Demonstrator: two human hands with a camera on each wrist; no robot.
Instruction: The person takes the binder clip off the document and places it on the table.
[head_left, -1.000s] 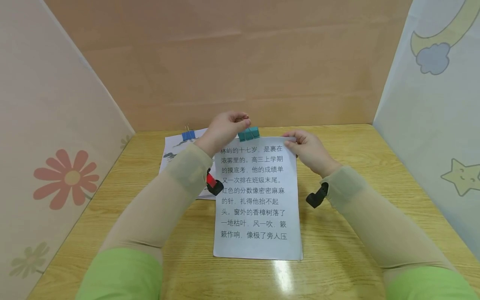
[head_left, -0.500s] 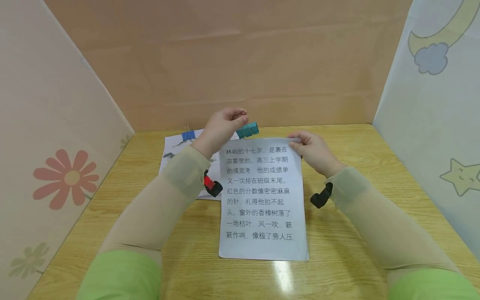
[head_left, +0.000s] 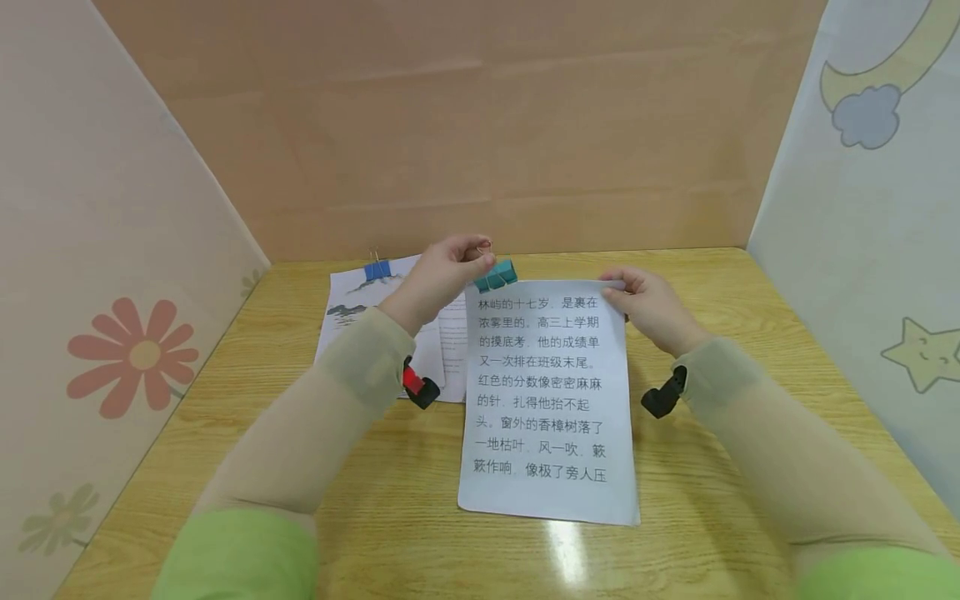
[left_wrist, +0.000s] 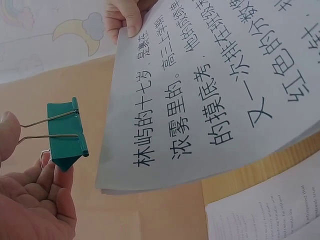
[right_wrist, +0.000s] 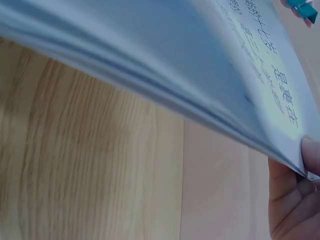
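Note:
My left hand (head_left: 448, 275) pinches a teal binder clip (left_wrist: 66, 131) by its wire handles, thumb on one side and fingers on the other. In the left wrist view the clip is off the paper, with a gap between it and the top edge. My right hand (head_left: 651, 307) holds a stack of printed sheets (head_left: 547, 400) at its top right corner, thumb on the front and fingers behind. Large Chinese text covers the front sheet. The right wrist view shows the layered edge of the stack, raised over the wooden table at that corner.
Behind my left forearm lies another set of papers (head_left: 450, 333), with a landscape drawing and small print. A blue binder clip (head_left: 377, 270) holds its top edge. Walls stand at the back and both sides of the wooden table (head_left: 375, 517).
The stack has shifted right with my right hand, uncovering more of the papers behind. The teal clip, at the stack's top edge earlier, now sits apart at its top left, in my left hand.

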